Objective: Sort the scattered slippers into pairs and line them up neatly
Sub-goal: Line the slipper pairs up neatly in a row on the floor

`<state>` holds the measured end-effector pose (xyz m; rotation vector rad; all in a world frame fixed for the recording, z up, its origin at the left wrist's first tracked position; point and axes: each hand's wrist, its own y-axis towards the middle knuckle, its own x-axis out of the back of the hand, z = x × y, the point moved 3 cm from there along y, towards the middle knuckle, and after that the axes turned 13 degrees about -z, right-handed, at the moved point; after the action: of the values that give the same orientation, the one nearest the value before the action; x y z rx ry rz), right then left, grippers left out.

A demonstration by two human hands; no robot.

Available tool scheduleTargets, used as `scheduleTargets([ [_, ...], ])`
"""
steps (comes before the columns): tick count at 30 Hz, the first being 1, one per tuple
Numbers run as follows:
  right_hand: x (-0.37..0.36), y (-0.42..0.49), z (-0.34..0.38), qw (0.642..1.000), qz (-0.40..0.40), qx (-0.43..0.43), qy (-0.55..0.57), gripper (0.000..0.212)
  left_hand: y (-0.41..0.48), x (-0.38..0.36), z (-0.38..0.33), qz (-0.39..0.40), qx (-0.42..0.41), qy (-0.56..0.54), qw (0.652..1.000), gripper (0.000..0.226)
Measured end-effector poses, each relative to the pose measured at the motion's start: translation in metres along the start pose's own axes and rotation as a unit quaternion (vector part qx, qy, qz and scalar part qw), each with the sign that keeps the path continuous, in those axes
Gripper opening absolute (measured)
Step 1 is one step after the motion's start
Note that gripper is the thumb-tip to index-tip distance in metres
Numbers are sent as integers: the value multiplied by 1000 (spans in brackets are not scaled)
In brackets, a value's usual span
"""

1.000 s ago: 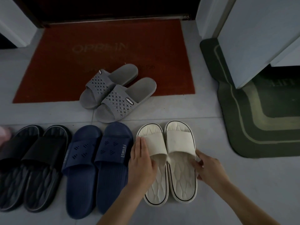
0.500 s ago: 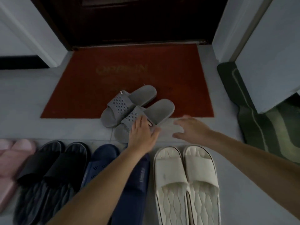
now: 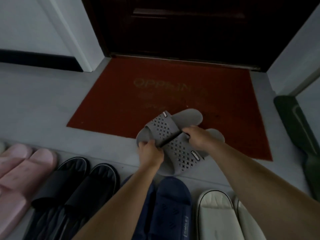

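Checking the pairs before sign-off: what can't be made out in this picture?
Head view:
- Navy slippers: left one mostly behind the left forearm, heels cut by the bottom edge.
- White slippers: right one behind the right forearm, heels cut off.
- Pink slippers: cut by the left edge.
- Small lettering on the red mat: dim, blurred.
- Left hand and right hand: fingertips hidden by the gray slippers they hold.

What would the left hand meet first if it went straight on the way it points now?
The left hand grips the grey slippers, so those come first. Past them its line seems to reach the red doormat, though depth is unclear.
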<state>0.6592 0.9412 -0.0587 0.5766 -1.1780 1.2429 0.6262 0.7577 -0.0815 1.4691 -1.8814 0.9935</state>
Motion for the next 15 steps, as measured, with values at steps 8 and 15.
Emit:
scheduleTargets([
  [8, 48, -24, -9, 986, -132, 91, 33, 23, -4, 17, -47, -2, 16, -137, 990, 40],
  [15, 123, -153, -96, 946, -312, 76, 41, 15, -73, -7, -163, 48, -145, -149, 977, 40],
])
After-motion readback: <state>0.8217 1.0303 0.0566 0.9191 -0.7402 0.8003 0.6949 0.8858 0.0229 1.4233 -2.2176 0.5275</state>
